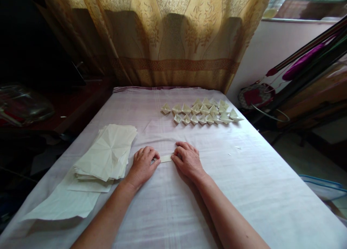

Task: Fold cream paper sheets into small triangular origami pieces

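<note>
A narrow folded strip of pale paper (166, 158) lies low over the cloth-covered table, between my two hands. My left hand (144, 162) pinches its left end between thumb and curled fingers. At the other end, my right hand (187, 158) grips the strip with thumb and index finger, the other fingers bent above. Both ends of the strip are hidden by the fingertips. To the left of my left hand rests a stack of creased cream paper sheets (108, 151), with a larger loose sheet (67, 202) sticking out beneath it.
Several folded paper boats (204, 110) stand in rows at the table's far right. Tiny paper scraps (238, 147) lie on the white checked cloth (257, 191). A gold curtain (173, 43) hangs behind the table. A clear plastic container (24, 101) sits on a dark surface at left.
</note>
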`<state>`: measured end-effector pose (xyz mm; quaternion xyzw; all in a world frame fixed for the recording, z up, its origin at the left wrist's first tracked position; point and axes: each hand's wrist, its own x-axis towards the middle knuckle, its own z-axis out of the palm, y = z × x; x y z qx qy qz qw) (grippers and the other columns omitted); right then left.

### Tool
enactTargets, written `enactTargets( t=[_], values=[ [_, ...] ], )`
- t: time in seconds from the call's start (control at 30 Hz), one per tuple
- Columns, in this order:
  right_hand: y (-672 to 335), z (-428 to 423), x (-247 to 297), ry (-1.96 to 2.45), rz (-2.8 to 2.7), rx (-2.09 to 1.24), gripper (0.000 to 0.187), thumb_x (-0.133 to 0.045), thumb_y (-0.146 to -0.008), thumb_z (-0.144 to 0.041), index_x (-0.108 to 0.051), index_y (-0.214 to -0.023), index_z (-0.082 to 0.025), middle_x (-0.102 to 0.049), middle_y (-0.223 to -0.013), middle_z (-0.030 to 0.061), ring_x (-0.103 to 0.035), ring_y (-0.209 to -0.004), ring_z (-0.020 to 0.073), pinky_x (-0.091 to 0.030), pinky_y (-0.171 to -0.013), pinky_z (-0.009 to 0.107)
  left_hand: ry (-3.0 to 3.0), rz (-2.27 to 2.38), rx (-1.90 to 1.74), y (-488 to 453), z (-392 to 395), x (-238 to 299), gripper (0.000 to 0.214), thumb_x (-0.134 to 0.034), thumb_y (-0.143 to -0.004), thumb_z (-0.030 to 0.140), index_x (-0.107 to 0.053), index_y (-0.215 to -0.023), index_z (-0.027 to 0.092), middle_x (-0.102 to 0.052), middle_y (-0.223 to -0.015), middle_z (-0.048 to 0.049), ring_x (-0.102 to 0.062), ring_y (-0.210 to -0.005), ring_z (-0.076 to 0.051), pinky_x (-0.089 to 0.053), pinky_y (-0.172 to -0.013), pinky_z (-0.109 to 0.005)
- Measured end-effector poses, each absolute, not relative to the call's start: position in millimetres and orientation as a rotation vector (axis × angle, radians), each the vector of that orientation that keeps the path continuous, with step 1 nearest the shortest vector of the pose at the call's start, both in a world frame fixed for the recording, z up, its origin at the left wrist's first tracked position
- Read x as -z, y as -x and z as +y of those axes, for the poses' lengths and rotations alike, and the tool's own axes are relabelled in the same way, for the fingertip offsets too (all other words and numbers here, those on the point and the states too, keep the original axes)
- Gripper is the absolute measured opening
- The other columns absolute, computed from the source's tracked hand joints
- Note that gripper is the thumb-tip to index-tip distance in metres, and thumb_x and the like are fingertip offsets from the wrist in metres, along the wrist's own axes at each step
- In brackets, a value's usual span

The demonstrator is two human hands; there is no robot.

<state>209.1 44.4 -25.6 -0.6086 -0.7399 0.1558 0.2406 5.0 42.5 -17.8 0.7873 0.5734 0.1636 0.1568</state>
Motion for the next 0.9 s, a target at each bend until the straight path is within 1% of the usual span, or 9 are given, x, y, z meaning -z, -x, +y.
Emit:
enactTargets(
  t=[0.23,0.43,0.5,0.57,0.6,0.67,0.7,0.8,0.9],
  values=[
    [-204,44,24,1.692,-2.009,-0.385,0.006,-0.062,-0.085,-0.026,-0.064,-0.079,-0.024,-0.064,-0.126,0.0023,-0.052,-0.121,0.0224,-0.032,-0.098,0.041,-2.235,1.78,-0.435,1,42,16,0.001,-0.066,-0.083,0.022,-0.065,-0.084,0.023,-0.064,-0.103,-0.0017,-0.057,-0.102,-0.022,-0.042,-0.091,-0.035],
    [-204,43,26,1.68,-2.011,-0.358,0.007,-0.059,-0.085,-0.026,-0.064,-0.08,-0.024,-0.064,-0.126,0.0025,-0.051,-0.121,0.022,-0.031,-0.099,0.04,-2.205,1.936,-0.42,4,44,14,0.008,-0.059,-0.084,0.018,-0.065,-0.079,0.02,-0.066,-0.096,-0.006,-0.06,-0.098,-0.026,-0.046,-0.087,-0.039],
    [-204,42,26,1.677,-2.012,-0.347,0.008,-0.059,-0.086,-0.026,-0.064,-0.08,-0.023,-0.064,-0.125,0.0027,-0.052,-0.12,0.0217,-0.032,-0.098,0.04,-2.207,1.968,-0.431,-1,39,14,0.012,-0.056,-0.086,0.017,-0.067,-0.087,0.019,-0.067,-0.101,-0.0086,-0.06,-0.1,-0.027,-0.047,-0.089,-0.041],
    [-204,42,26,1.678,-2.008,-0.337,0.007,-0.059,-0.085,-0.025,-0.064,-0.08,-0.023,-0.064,-0.126,0.003,-0.052,-0.121,0.0217,-0.032,-0.098,0.039,-2.247,1.964,-0.466,-10,29,15,0.024,-0.051,-0.089,0.016,-0.066,-0.107,0.018,-0.065,-0.116,-0.0111,-0.058,-0.109,-0.027,-0.044,-0.097,-0.043],
    [-204,42,26,1.679,-2.007,-0.334,0.007,-0.059,-0.085,-0.025,-0.065,-0.08,-0.023,-0.064,-0.126,0.0033,-0.052,-0.121,0.0218,-0.032,-0.098,0.04,-2.291,1.932,-0.489,-15,22,17,0.032,-0.05,-0.091,0.019,-0.062,-0.121,0.019,-0.062,-0.128,-0.0105,-0.054,-0.12,-0.026,-0.04,-0.104,-0.043],
    [-204,41,25,1.678,-2.008,-0.333,0.007,-0.059,-0.085,-0.026,-0.065,-0.081,-0.023,-0.064,-0.127,0.0038,-0.052,-0.121,0.0221,-0.032,-0.099,0.04,-2.521,1.713,-0.501,-24,10,23,0.042,-0.047,-0.095,0.026,-0.052,-0.137,0.021,-0.054,-0.143,-0.009,-0.043,-0.135,-0.026,-0.026,-0.115,-0.048],
    [-204,41,24,1.677,-2.009,-0.335,0.007,-0.059,-0.086,-0.026,-0.065,-0.082,-0.023,-0.063,-0.127,0.004,-0.051,-0.122,0.0223,-0.032,-0.099,0.04,-2.606,1.587,-0.449,-28,5,27,0.046,-0.045,-0.097,0.031,-0.047,-0.141,0.021,-0.05,-0.147,-0.008,-0.039,-0.14,-0.026,-0.02,-0.118,-0.05],
    [-204,40,23,1.675,-2.006,-0.348,0.008,-0.059,-0.087,-0.026,-0.065,-0.082,-0.023,-0.063,-0.128,0.0044,-0.05,-0.123,0.0226,-0.032,-0.1,0.041,-2.667,1.456,-0.267,-34,-3,35,0.056,-0.041,-0.098,0.042,-0.036,-0.149,0.02,-0.041,-0.154,-0.0078,-0.032,-0.145,-0.025,-0.012,-0.12,-0.054],
    [-204,39,22,1.676,-2.0,-0.362,0.008,-0.059,-0.087,-0.026,-0.065,-0.082,-0.024,-0.063,-0.127,0.0046,-0.05,-0.123,0.0222,-0.032,-0.101,0.041,-2.67,1.459,-0.173,-30,-2,37,0.058,-0.039,-0.099,0.044,-0.032,-0.152,0.02,-0.037,-0.156,-0.0076,-0.029,-0.146,-0.024,-0.007,-0.121,-0.053]
  ],
)
